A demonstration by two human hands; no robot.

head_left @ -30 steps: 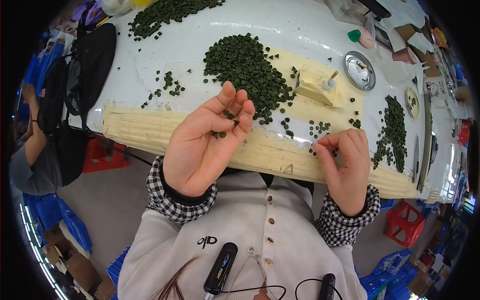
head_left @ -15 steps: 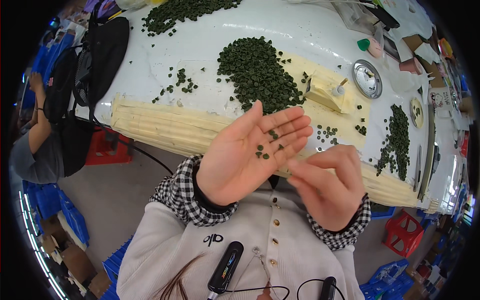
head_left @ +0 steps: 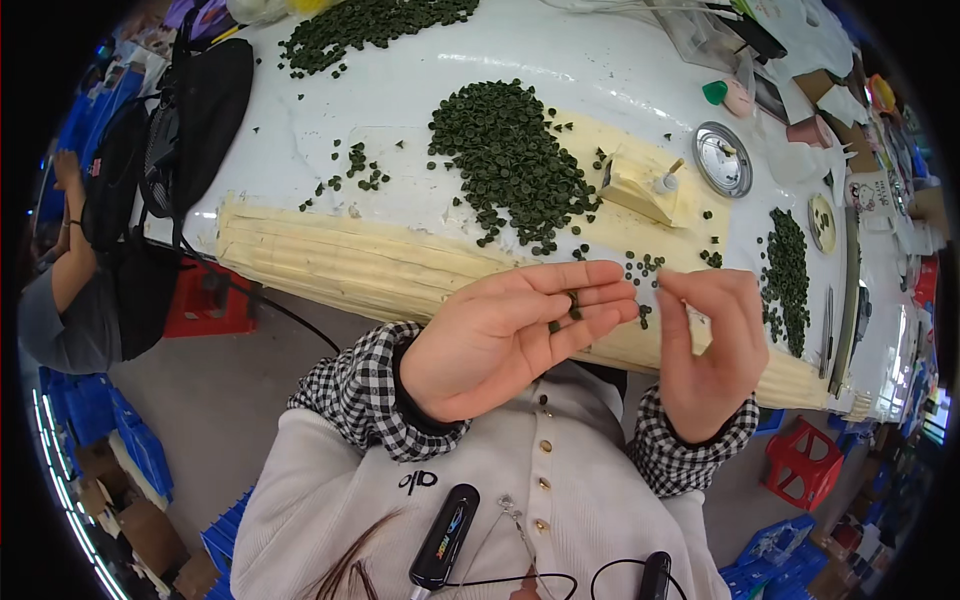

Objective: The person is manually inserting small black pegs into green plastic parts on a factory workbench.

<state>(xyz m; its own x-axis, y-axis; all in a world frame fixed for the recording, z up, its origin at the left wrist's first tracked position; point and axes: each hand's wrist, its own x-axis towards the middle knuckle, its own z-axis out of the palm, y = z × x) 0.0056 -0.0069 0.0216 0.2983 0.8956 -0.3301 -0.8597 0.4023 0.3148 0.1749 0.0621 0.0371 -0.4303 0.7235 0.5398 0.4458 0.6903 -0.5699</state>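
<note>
My left hand (head_left: 480,345) is turned palm up over the table's near edge, fingers stretched and thumb bent inward. It holds a few small dark green button-like pieces (head_left: 574,312), partly hidden by the thumb. Just to its right, my right hand (head_left: 715,350) has thumb and forefinger close together in a pinch; whatever is between them, if anything, is too small to make out. Small round green discs (head_left: 643,268) lie on the table beside its fingertips. Beyond both hands spreads a large heap of the same dark green pieces (head_left: 510,150).
A yellow-wrapped block (head_left: 640,190) with an upright peg stands behind the discs, near a round metal dish (head_left: 722,160). More green pieces form a right-hand pile (head_left: 787,270) and a far pile (head_left: 375,30). A black bag (head_left: 205,120) and another person are at left.
My right hand has moved right, away from the left palm, toward the loose discs. The left hand has tilted and lowered slightly, its thumb folding in over the pieces.
</note>
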